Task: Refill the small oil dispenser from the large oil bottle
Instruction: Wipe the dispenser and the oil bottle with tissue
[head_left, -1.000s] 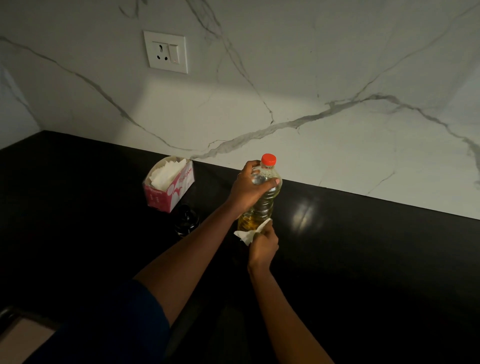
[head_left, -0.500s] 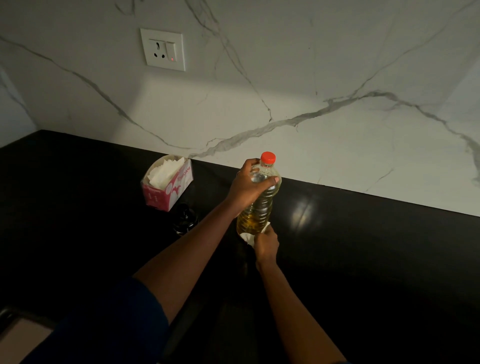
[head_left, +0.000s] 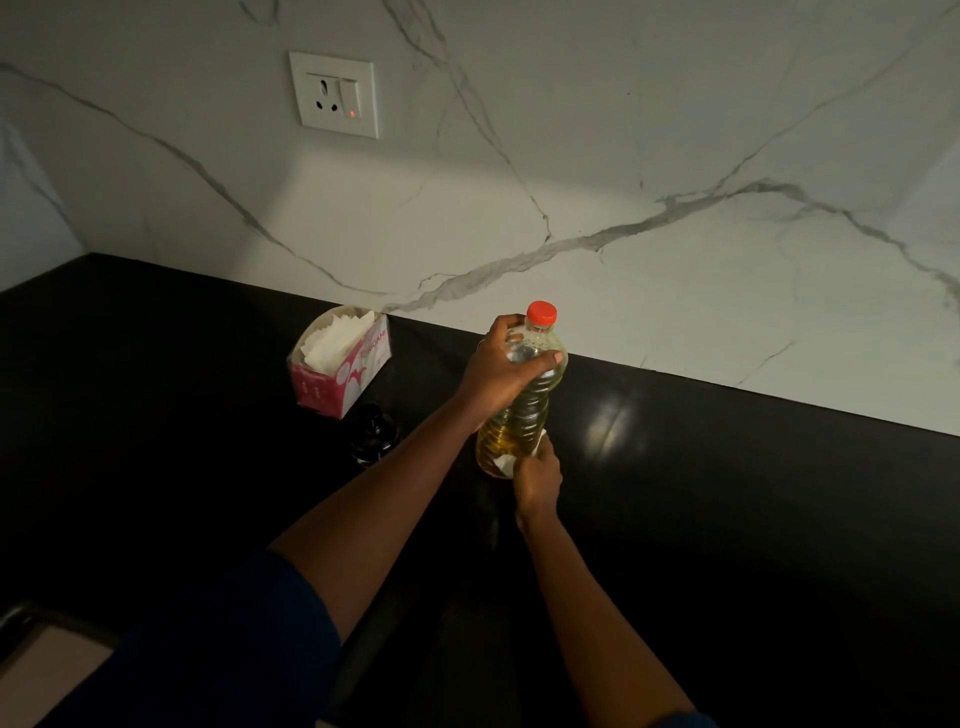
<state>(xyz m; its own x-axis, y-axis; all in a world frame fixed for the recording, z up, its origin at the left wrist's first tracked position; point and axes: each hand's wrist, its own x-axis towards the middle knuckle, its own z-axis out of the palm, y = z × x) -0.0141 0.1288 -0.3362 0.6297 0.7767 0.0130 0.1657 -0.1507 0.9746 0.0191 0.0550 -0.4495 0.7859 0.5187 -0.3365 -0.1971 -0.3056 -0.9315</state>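
Red-capped oil bottle (head_left: 519, 431) upright (partly full), black dispenser (head_left: 373, 436) nearby.

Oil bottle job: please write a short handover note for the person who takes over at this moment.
Left hand grips the upper part of the large oil bottle, on the counter, red cap on.
Right hand holds a white tissue against the bottle's base.
Small dark dispenser stands by the tissue box, untouched.
Done: unclear; dispenser level not visible.
Left: finish wiping, check the dispenser.
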